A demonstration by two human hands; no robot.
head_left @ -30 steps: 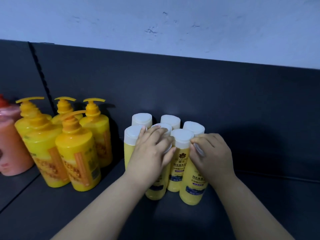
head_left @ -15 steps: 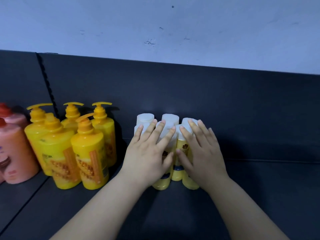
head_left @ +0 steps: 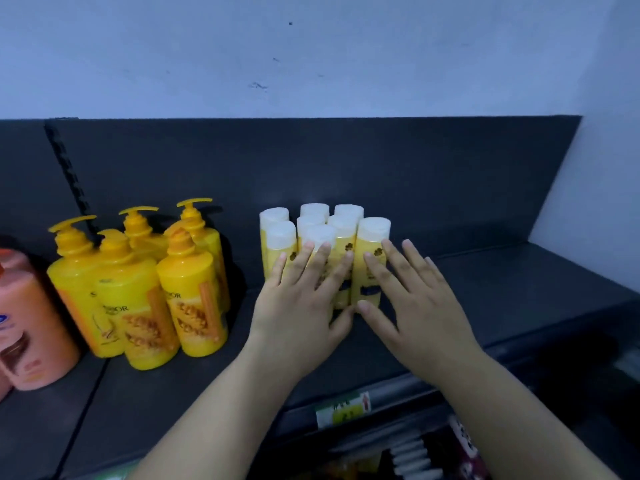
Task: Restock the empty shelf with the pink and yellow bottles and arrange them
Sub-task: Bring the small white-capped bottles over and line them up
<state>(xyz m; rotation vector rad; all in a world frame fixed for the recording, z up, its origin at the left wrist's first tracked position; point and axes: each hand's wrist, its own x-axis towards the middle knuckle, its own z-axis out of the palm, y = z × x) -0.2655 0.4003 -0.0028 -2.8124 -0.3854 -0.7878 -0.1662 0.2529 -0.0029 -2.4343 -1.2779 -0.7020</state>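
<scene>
Both the left hand (head_left: pixel 298 303) and right hand (head_left: pixel 419 306) are lying flat, fingers spread and unclenched, with the white-capped yellow bottles (head_left: pixel 372 244) standing just beyond their fingertips.

Yellow bottles (head_left: pixel 341 258) with white caps, yellow pump bottles (head_left: pixel 138 306), pink bottle (head_left: pixel 31 327), dark grey, perhaps black, shelf (head_left: pixel 502 282)

Open shelf to the right, crowded to the left

The dark shelf (head_left: pixel 502 282) lies bare right of the white-capped yellow bottles (head_left: pixel 332 244) — free passage there. Left, a narrow gap separates them from the yellow pump bottles (head_left: pixel 138 292), with pink bottles (head_left: pixel 31 323) beyond — the back panel (head_left: pixel 311 168) closes off the rear.
</scene>
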